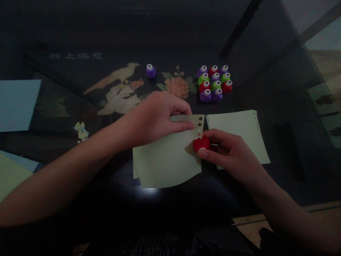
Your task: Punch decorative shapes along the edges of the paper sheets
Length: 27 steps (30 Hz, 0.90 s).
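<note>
A sheet of pale yellow-green paper [167, 160] is held up off the dark table, with a row of small shaped holes down its right edge. My left hand [162, 117] pinches its upper right part between thumb and fingers. In my right hand [226, 149] is a red craft punch [201, 144], set on the sheet's right edge just below the holes. Thumb and fingers close around the punch from the right. Whether its button is pressed down I cannot tell.
Several red, green and purple punches [216, 95] stand grouped at the back right, and one purple punch [151, 72] apart. A stack of punched paper [237, 124] lies right. Paper cut-outs [81, 132], blue paper [17, 105] and more sheets [13, 177] lie left.
</note>
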Motion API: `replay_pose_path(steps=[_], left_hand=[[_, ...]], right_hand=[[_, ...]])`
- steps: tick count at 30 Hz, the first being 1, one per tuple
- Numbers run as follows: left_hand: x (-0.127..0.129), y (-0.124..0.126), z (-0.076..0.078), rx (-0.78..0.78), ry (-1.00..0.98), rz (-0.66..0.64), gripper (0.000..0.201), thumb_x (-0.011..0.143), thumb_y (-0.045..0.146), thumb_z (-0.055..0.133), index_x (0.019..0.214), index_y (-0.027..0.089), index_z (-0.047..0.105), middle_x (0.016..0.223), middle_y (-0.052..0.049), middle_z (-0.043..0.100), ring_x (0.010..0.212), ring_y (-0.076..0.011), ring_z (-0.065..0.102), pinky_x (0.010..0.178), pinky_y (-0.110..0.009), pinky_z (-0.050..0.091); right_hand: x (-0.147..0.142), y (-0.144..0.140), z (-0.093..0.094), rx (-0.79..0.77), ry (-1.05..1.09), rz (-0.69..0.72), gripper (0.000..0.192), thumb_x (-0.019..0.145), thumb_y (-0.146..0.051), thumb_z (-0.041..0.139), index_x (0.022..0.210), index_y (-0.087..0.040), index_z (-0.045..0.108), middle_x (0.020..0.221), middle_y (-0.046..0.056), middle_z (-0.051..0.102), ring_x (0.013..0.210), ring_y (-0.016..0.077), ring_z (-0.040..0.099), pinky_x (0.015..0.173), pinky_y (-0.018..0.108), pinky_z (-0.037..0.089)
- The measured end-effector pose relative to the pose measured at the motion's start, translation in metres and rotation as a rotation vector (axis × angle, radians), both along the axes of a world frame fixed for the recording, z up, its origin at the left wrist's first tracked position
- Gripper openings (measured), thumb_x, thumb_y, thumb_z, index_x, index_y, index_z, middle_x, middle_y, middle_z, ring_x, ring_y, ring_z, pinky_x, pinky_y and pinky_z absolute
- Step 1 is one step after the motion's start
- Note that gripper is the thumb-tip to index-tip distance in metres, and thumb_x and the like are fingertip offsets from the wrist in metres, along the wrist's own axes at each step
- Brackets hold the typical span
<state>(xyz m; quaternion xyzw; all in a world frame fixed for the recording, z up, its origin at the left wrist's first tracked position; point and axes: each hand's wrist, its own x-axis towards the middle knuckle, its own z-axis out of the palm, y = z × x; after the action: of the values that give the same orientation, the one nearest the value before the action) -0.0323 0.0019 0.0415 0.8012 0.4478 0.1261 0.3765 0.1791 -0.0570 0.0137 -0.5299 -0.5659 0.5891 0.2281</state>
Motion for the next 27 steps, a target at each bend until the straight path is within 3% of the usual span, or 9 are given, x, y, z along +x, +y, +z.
replay_pose_path(steps=[27], left_hand=[[0.0005,-0.0002,0.0020,0.003,0.033,-0.007,0.024,0.082,0.038,0.059,0.081,0.017,0.071,0.066,0.002,0.060,0.066,-0.0126,0.053,0.064,-0.026,0.034]], right_hand=[[0.0000,-0.0008,0.0021,-0.002,-0.014,-0.013,0.032,0.072,-0.037,0.076,0.097,-0.020,0.067,0.093,0.005,0.073,0.077,0.0189,0.068,0.071,0.033,0.056]])
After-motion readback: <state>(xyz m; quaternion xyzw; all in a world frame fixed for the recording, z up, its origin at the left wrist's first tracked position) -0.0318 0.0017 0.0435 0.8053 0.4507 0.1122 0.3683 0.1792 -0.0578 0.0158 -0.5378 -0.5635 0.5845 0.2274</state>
